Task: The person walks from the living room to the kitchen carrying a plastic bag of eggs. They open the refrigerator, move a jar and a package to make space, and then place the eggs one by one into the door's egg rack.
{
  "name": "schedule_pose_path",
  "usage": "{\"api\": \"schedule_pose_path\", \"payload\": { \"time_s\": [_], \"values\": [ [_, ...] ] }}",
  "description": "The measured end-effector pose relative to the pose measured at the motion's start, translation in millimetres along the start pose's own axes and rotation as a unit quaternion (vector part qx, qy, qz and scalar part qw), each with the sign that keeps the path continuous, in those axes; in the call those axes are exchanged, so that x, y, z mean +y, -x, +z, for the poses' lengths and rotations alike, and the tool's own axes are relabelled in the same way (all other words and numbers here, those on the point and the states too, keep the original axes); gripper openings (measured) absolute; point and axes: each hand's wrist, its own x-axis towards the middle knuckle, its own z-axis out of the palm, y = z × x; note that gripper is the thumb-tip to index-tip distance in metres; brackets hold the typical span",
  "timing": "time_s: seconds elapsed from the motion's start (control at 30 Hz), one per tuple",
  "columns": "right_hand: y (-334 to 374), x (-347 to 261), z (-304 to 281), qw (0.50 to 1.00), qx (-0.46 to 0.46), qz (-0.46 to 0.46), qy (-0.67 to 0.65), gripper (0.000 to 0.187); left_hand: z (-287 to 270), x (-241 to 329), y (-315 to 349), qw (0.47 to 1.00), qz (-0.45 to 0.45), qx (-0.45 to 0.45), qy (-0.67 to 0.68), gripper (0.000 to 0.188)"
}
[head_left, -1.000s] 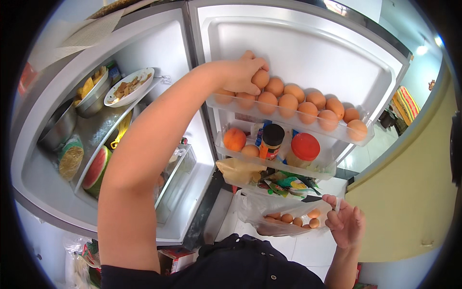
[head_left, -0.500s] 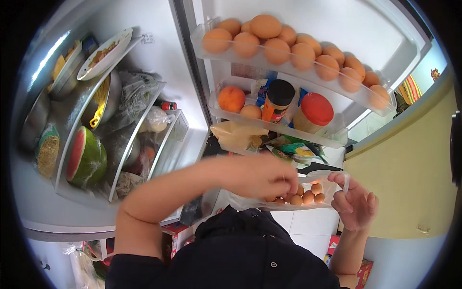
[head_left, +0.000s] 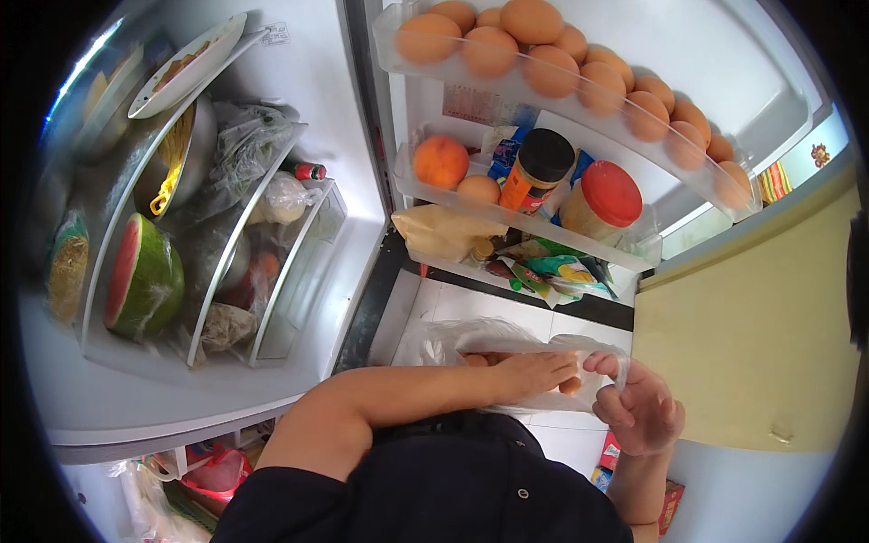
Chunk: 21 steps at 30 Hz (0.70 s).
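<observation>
A thin whitish plastic bag [head_left: 593, 344] with brown eggs inside hangs in front of me, below the fridge door shelves. My right hand [head_left: 643, 412] grips the bag's handle at its right end, the plastic looped over the fingers. Into the bag's mouth reaches my left hand [head_left: 536, 373], palm down, its fingers stretched over the eggs. One egg [head_left: 569, 386] shows just under those fingertips, and another egg [head_left: 475, 360] lies at the bag's left end. The underside of the left fingers is hidden.
The open fridge door's top shelf [head_left: 507, 68] holds a row of eggs. Below stand a peach [head_left: 441, 162], a black-lidded jar [head_left: 543, 167] and a red-lidded jar [head_left: 605, 199]. Left, the fridge holds a cut watermelon [head_left: 149, 281] and bowls. A yellowish panel [head_left: 751, 326] rises at right.
My left hand has gone down into the bag, and its fingers have straightened over the eggs. The right hand keeps the bag handle. The whole view has shifted slightly.
</observation>
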Motion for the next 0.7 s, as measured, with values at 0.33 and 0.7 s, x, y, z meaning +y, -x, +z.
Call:
{"api": "schedule_pose_path", "payload": {
  "time_s": [0.33, 0.7],
  "values": [
    [14, -5, 14, 1.0, 0.018, -0.007, -0.011, 0.082, -24, 39, -45, 0.83, -0.261, -0.201, 0.45, 0.026],
    [25, -8, 9, 0.998, 0.034, -0.039, -0.038, 0.078, 21, -7, -44, 0.977, 0.101, -0.175, -0.067, 0.017]
  ]
}}
